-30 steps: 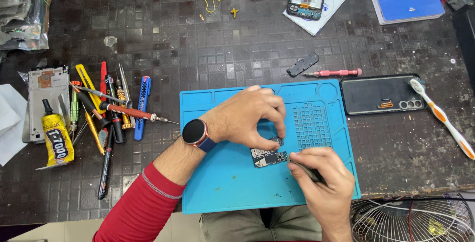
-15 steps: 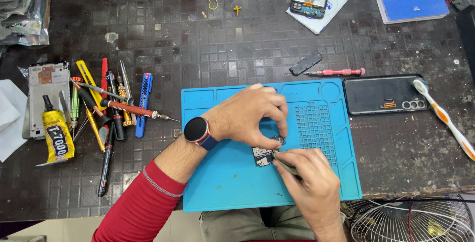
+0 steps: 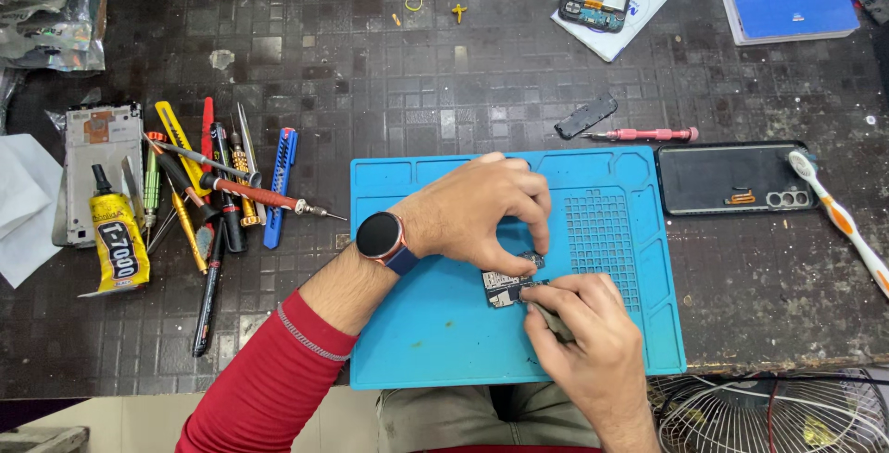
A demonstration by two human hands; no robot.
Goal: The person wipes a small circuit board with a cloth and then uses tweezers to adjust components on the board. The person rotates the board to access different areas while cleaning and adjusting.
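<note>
- Holding a small circuit board (image 3: 507,287) on the blue mat (image 3: 435,323), the left hand (image 3: 482,212) pinches its top edge.
- Beside it on the mat, the right hand (image 3: 583,328) grips a thin tool (image 3: 554,321) touching the board.
- Work looks unfinished.

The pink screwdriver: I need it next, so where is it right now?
In the head view the pink screwdriver lies on the dark table just above the blue mat's top right corner, between a small black cover piece and the black phone back.

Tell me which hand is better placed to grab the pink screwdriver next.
Probably the right hand: it is nearer the pink screwdriver, though it holds a tool; the left hand pins the small circuit board.
</note>
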